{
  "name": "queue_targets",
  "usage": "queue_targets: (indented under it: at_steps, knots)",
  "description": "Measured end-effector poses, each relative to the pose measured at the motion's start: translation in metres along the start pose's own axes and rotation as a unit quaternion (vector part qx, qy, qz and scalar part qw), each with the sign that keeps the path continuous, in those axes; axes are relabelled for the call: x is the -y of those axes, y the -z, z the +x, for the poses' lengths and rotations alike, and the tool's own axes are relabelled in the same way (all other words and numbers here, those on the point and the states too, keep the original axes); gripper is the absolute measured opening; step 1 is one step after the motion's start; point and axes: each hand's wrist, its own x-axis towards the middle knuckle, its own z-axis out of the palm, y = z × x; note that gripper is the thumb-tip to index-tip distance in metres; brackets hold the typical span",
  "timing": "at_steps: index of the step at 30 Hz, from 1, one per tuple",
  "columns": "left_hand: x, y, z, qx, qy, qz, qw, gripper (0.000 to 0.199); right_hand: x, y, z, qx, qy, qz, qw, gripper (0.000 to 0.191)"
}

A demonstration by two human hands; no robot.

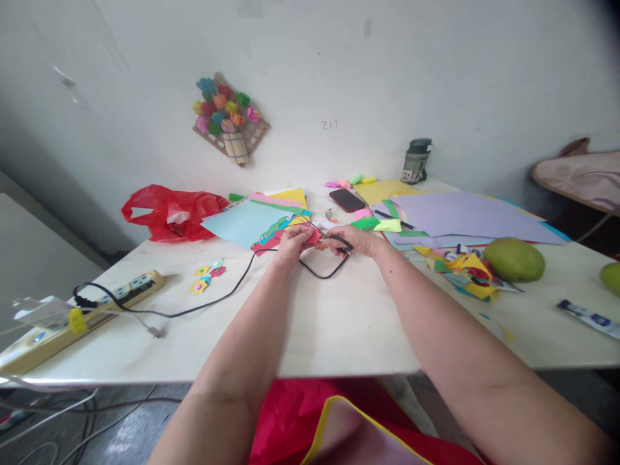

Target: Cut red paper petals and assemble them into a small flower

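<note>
My left hand (294, 244) pinches a small piece of red paper (314, 236) above the middle of the white table. My right hand (356, 240) is closed round the black handles of a pair of scissors (343, 243), with the blades pointing left at the red paper. Wavy-edged strips of coloured paper (276, 231) lie just behind my left hand. A black cord (322, 278) runs across the table below both hands. Several small paper flowers (207, 276) lie to the left, apart from my hands.
Left stand a power strip (130, 290) and a red plastic bag (169, 210). Coloured sheets (450, 213), a phone (346, 200) and a bottle (417, 160) are behind and right. Paper scraps (472, 274), a green mango (514, 259) and a tube (591, 319) lie at right.
</note>
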Motion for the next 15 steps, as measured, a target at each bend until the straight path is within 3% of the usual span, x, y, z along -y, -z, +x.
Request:
queue_targets:
  at_steps: [15]
  knots:
    - [-0.0008, 0.0027, 0.0011, 0.013, 0.008, -0.008, 1.000, 0.021, -0.0020, -0.0006, 0.0008, 0.000, -0.008, -0.008, 1.000, 0.025]
